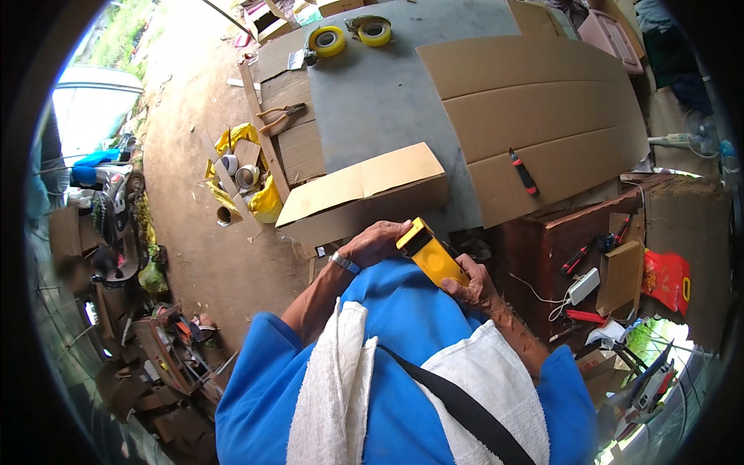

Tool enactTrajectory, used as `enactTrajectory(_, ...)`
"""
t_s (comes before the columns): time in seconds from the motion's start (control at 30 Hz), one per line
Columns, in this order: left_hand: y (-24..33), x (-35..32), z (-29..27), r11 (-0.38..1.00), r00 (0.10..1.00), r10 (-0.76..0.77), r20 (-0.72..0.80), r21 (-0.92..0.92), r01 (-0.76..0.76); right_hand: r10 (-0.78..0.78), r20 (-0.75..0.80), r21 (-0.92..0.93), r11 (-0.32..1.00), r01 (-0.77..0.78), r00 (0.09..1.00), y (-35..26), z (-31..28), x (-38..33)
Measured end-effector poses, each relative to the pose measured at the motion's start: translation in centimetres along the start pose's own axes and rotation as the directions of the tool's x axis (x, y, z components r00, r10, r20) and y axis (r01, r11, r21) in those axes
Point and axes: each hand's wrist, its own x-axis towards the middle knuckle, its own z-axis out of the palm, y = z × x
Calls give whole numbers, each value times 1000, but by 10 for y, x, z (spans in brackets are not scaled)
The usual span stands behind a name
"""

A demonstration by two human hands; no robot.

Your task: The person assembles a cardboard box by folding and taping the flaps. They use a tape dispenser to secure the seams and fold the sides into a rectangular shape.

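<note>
Two hands of mine are at one yellow block [439,264], found directly before my blue shirt [395,298] and lying between left and right. Its long axis runs aslant — far end up and to my left, near end down and to my right. My right hand [477,285] is closed about the near end, gripping it. My left hand [376,242] is at the far end, beside the dark recess, fingers bent and tips at the corner; whether they press on it I cannot tell. The carton [364,181] stands beyond, my left hand being the nearer to it. The red-black tool [524,172] lies on the cardboard [535,93] — beyond my right hand, well apart from it, and untouched.
</note>
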Motion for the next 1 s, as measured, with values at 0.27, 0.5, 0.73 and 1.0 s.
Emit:
enactTrajectory(0.27,22,77,6,995,928,58,-369,97,-24,178,236,231,945,-233,955,51,-97,43)
enactTrajectory(0.5,104,180,-43,873,608,442,-660,474,-120,124,208,388,900,-198,970,58,-208,163)
enactTrajectory(0.73,78,226,-155,708,412,617,-671,701,82,178,371,465,814,-348,911,127,-220,263)
enactTrajectory(1.0,66,226,-154,730,369,524,-767,628,270,207,429,512,746,-426,879,164,-218,273)
